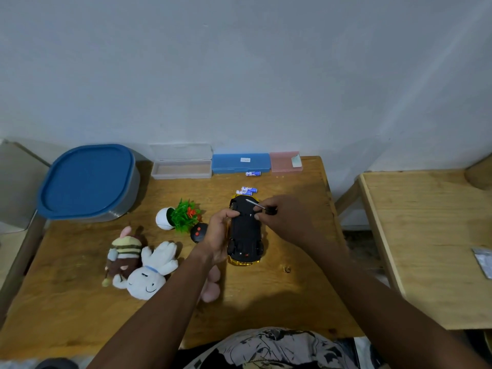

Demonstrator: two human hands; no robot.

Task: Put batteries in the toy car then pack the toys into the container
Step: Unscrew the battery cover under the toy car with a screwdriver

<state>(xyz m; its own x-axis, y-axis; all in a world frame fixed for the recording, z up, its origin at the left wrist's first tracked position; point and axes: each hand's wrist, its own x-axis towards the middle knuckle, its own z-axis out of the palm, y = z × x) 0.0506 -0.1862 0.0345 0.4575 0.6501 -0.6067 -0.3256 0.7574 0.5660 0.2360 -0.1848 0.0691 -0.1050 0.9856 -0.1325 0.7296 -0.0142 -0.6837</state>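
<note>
A yellow toy car (245, 233) lies upside down, its black underside up, at the middle of the wooden table (292, 288). My left hand (219, 235) grips its left side. My right hand (286, 218) holds a small screwdriver (262, 206) whose metal tip points at the car's far end. Blue batteries (247, 190) lie just beyond the car, and one more battery (253, 173) lies by the blue case. A grey container with a blue lid (87, 182) stands shut at the back left.
Left of the car lie a black remote (198, 232), a white pot with a green plant (178, 217), a striped plush (125, 254), a white plush (151, 270) and a pink plush (210, 287). Clear (182, 162), blue (241, 163) and pink cases (286, 162) line the wall. A second table (426, 235) stands right.
</note>
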